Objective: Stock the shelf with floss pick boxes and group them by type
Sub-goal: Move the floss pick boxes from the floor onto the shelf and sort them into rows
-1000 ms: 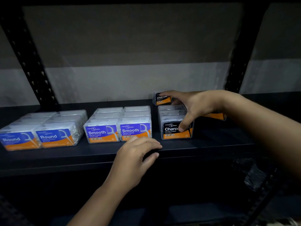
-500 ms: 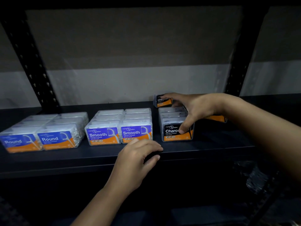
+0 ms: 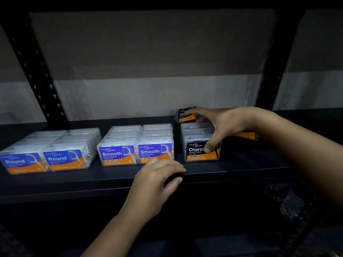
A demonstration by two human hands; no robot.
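Note:
Clear boxes of dental flossers stand in rows on a dark shelf (image 3: 241,164). My right hand (image 3: 224,125) stretches over the row of black Charcoal boxes (image 3: 200,151). Its thumb presses the label of the front box, and its extended fingers touch a separate Charcoal box (image 3: 183,116) standing further back. My left hand (image 3: 156,180) rests on the shelf's front edge below the Smooth boxes (image 3: 135,153), fingers loosely curled on top and thumb against the lip, holding nothing.
Blue Round boxes (image 3: 46,158) fill the shelf's left end. Another orange-labelled box (image 3: 246,135) shows partly behind my right wrist. Black perforated uprights (image 3: 37,71) stand at both sides, with a grey wall behind. Something in crinkled clear wrap (image 3: 289,203) lies lower right.
Both hands keep almost the same places on the boxes and the shelf edge. The view has shifted slightly, so everything sits a little lower in the frame.

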